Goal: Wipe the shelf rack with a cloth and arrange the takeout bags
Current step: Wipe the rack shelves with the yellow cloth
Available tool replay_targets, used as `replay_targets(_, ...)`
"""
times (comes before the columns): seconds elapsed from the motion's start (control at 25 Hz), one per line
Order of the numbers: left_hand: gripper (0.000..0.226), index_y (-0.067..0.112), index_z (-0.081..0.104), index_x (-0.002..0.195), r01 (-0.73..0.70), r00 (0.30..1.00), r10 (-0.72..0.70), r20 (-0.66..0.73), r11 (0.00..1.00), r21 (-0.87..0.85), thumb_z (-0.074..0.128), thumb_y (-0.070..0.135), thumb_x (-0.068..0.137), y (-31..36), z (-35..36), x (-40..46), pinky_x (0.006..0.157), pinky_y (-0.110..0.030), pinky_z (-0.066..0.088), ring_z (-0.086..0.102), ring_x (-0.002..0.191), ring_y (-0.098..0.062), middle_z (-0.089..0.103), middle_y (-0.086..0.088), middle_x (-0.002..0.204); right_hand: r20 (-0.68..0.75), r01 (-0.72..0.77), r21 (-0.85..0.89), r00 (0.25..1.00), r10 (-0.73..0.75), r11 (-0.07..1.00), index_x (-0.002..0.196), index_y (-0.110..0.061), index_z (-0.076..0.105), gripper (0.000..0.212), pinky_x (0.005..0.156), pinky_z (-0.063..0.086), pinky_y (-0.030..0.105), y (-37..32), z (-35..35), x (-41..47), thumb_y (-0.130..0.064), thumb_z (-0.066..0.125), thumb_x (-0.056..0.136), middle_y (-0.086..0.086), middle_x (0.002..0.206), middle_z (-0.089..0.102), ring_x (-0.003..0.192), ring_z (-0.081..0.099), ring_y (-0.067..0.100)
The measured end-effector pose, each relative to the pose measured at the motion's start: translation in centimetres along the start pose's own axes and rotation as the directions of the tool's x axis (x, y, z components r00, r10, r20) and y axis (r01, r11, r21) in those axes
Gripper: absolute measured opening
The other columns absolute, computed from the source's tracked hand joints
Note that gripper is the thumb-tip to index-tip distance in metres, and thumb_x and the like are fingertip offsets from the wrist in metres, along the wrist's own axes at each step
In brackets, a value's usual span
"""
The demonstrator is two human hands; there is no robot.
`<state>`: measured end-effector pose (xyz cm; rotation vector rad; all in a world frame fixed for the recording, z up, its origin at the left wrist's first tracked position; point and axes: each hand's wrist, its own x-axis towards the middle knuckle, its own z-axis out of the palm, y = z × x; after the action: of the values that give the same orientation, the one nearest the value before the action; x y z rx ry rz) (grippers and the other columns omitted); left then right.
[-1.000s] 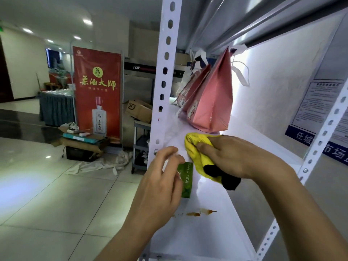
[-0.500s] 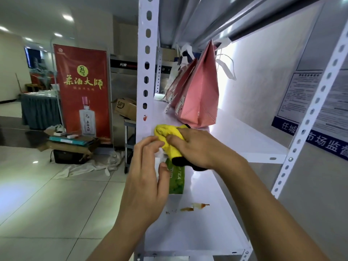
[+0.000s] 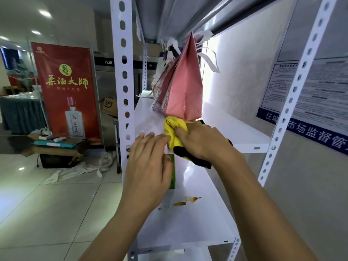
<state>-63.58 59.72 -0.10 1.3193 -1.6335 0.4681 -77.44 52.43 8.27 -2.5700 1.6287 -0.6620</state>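
Wiping is under way: our right hand [image 3: 199,142] is gripping the yellow cloth [image 3: 174,129] on the shelf [image 3: 197,223] beside the pink takeout bag [image 3: 183,91], while our left hand [image 3: 148,166], fingers straight, is resting on a green packet [image 3: 172,172]. Next we're needing the orange stains [image 3: 186,201] nearer us.

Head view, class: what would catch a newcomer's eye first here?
The yellow cloth gripped by the right hand on the white shelf stands out, right in front of a pink takeout bag. Nearer the front edge, an orange-brown stain sits unwiped. The left hand covers a green packet.
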Motion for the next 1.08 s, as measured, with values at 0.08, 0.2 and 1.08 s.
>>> replay_targets(0.08,0.040,0.010,0.060,0.128,0.040,0.999,-0.041,0.020,0.998,0.056,0.053,0.012,0.089,0.1,0.2,0.3,0.117,-0.041,0.029,0.051,0.129,-0.030,0.065,-0.010,0.126,-0.065,0.028,-0.054,0.997,-0.032,0.998,0.095,-0.024,0.047,0.033,0.086,0.031,0.039,0.4,0.5,-1.0,-0.049,0.028,0.104,0.010,0.122,0.061,0.115,0.053,0.033)
replay_targets(0.2,0.039,0.010,0.059,0.129,0.116,0.992,-0.119,0.045,0.991,0.060,0.057,0.010,0.089,0.1,0.4,0.4,0.114,-0.039,0.030,0.053,0.125,-0.032,0.065,-0.011,0.121,-0.024,-0.091,-0.026,0.996,0.091,0.995,0.109,-0.022,0.057,0.044,0.100,0.034,0.044,1.3,-0.6,-0.4,-0.050,0.024,0.104,0.010,0.129,0.060,0.121,0.052,0.032)
replay_targets(1.08,0.033,0.009,0.061,0.122,0.124,0.992,-0.122,-0.035,0.991,0.041,0.059,0.006,0.088,0.3,1.5,-0.1,0.117,-0.041,0.031,0.055,0.118,-0.027,0.064,-0.007,0.120,0.161,-0.404,0.021,0.904,0.395,0.915,0.069,-0.037,0.066,0.055,0.047,0.041,0.021,9.6,-3.8,3.7,-0.083,0.037,0.074,-0.011,0.052,0.059,0.040,0.055,0.012)
